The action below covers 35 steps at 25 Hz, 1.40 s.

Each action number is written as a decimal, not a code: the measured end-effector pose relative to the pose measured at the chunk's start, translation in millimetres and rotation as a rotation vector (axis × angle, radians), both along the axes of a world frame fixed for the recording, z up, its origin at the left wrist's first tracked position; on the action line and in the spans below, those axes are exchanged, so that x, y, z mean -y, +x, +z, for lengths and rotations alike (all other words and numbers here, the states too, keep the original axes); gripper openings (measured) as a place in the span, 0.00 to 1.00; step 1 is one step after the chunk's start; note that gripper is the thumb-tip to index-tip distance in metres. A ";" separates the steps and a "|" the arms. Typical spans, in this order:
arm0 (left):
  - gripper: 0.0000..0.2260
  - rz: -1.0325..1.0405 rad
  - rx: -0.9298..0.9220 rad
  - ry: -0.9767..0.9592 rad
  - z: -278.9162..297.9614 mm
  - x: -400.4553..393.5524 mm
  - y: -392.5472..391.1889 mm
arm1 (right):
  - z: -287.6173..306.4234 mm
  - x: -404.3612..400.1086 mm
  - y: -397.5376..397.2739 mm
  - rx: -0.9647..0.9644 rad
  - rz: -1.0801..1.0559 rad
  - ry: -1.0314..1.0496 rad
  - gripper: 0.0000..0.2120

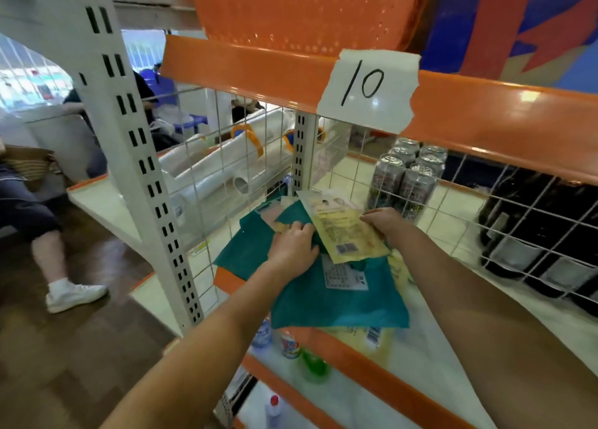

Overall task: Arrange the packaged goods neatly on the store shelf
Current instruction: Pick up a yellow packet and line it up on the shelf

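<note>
Flat packets lie in a loose pile on the white shelf (453,357) with the orange front edge. A pale yellow packet (343,231) with a barcode sits on top, and my right hand (385,223) grips its right edge. My left hand (293,245) presses down on the teal packets (336,299) beneath, fingers curled at the yellow packet's left edge. Another yellow packet (369,338) pokes out under the teal ones at the shelf's front. More packets stand behind the pile against the wire grid.
A wire grid (207,156) walls the shelf's left side and back. Drink cans (404,176) stand behind the pile; dark bottles (534,234) sit behind wire at right. A "10" label (367,85) hangs on the shelf above. Small bottles (291,344) sit below. A seated person (42,228) is at left.
</note>
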<state>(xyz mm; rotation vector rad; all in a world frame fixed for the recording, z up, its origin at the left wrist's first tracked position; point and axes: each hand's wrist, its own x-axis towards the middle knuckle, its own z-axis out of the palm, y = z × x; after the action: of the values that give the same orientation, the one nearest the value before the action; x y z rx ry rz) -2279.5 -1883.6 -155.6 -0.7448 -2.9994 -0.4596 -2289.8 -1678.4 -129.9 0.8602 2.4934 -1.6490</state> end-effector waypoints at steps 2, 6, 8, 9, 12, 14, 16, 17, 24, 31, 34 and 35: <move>0.18 -0.011 -0.007 -0.001 -2.1 1.4 -2.9 | -0.7 1.5 -1.8 0.022 -0.005 -0.010 0.18; 0.17 -0.016 -0.023 0.026 -7.2 3.1 -3.9 | -1.2 8.0 0.9 0.056 -0.014 -0.083 0.16; 0.17 -0.026 -0.022 0.032 -8.0 5.4 -2.5 | 5.3 15.3 8.2 0.024 -0.014 -0.167 0.11; 0.17 -0.031 -0.023 0.042 -7.8 6.4 -1.1 | 7.7 17.0 13.2 0.010 -0.013 -0.219 0.12; 0.16 -0.037 -0.047 0.079 -7.5 8.3 4.8 | 13.4 22.3 31.3 -0.039 -0.010 -0.369 0.13; 0.17 -0.049 -0.049 0.087 -3.9 6.1 13.9 | 17.0 22.5 47.6 -0.090 -0.043 -0.426 0.14; 0.17 -0.064 -0.048 0.095 2.3 0.5 26.9 | 20.9 18.7 67.3 -0.143 -0.067 -0.451 0.16; 0.17 -0.069 -0.053 0.097 4.8 -2.4 33.9 | 22.4 16.1 79.3 -0.168 -0.080 -0.466 0.17; 0.17 -0.139 -0.024 0.002 -2.5 -18.3 112.7 | -0.5 -0.6 199.0 -0.303 -0.178 -0.565 0.05; 0.15 -0.218 -0.068 0.051 -36.2 -11.3 187.4 | -43.3 3.3 283.9 -0.333 -0.268 -0.690 0.10; 0.15 -0.231 -0.061 0.030 -44.0 -14.0 203.7 | -50.8 5.7 309.8 -0.375 -0.292 -0.730 0.09; 0.15 -0.232 -0.062 0.025 -45.3 -15.2 207.9 | -51.5 5.1 315.6 -0.387 -0.305 -0.741 0.09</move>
<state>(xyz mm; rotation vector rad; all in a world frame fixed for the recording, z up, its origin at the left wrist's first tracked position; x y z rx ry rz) -2071.7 -1868.4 -200.9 -1.0898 -2.8571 -0.4689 -1974.2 -1683.5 -181.4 0.8929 1.6822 -2.7832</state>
